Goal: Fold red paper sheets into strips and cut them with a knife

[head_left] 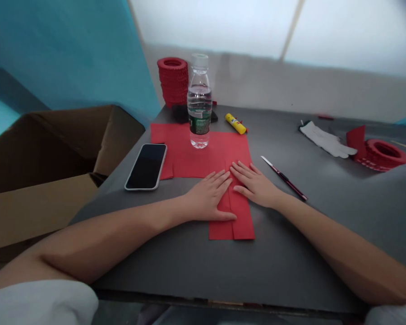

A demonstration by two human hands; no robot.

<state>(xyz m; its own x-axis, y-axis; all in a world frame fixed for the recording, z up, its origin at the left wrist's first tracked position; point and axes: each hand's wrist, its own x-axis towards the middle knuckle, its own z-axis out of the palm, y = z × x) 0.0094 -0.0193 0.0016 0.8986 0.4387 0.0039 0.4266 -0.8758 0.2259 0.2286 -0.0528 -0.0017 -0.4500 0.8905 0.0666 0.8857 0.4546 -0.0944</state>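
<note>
A folded strip of red paper [242,223] lies on the grey table, its two flaps meeting along a line down the middle. Flat on its left part rests my left hand [209,195], fingers stretched and thumb reaching across the line. My right hand [255,184] lies flat with spread fingers on the right part, its fingertips close to those of the left. Beyond the hands, larger red paper [182,160] is spread out under a clear water bottle [199,104] standing upright. A craft knife [284,178] with its blade showing lies right of my right hand.
A phone [146,167] lies at left, partly over the red paper. Behind are a stack of red paper rings [173,81] and a yellow tube [236,123]. A white glove [326,139] and more red rings [385,153] lie at right. An open cardboard box [47,198] stands left.
</note>
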